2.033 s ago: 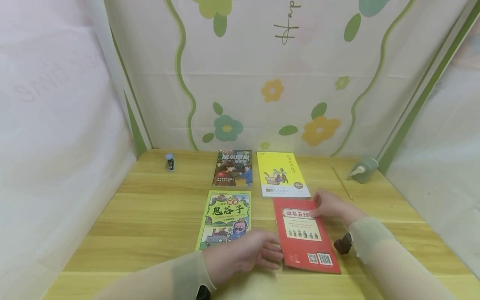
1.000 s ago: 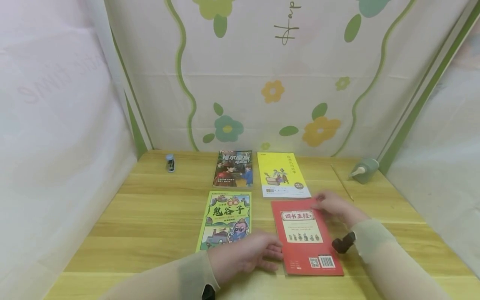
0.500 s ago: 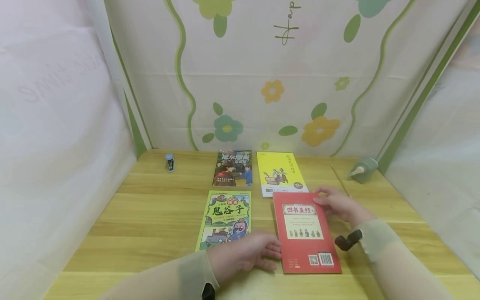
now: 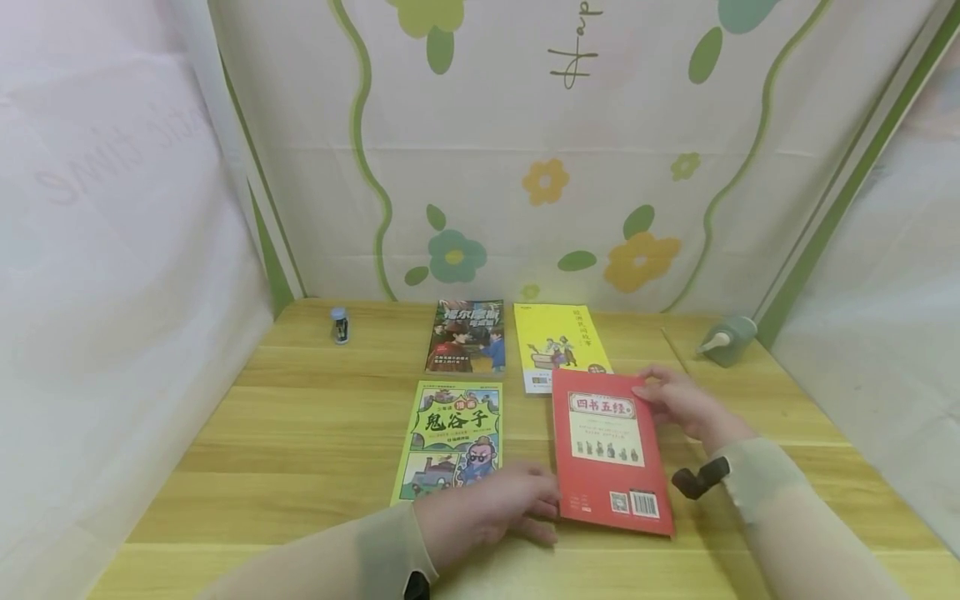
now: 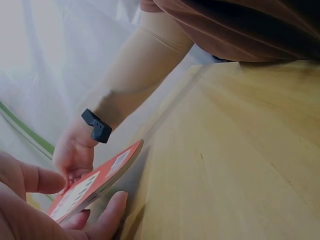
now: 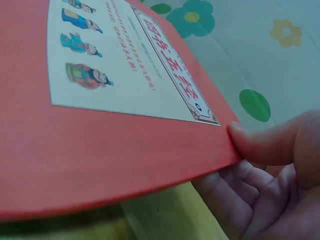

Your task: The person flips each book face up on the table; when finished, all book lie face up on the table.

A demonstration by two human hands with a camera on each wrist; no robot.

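A red book with a cream panel and a barcode is held up off the wooden table, overlapping the yellow book in the head view. My right hand pinches its far right corner, thumb on the cover and fingers underneath, as the right wrist view shows. At the book's left edge is my left hand, its fingers loosely extended. In the left wrist view its thumb lies above the book's edge and fingertips reach below it. A green comic book lies beside the left hand, its lower part hidden.
A dark-covered book lies behind the green one. At the back left stands a small blue-capped bottle. A thin stick and a grey-green squeeze bottle lie at the back right. Printed fabric walls enclose the table.
The red book has risen and shifted away from me, now covering the yellow book's lower edge, and has tilted slightly. My right hand has moved with it; my left hand has stayed nearly in place.
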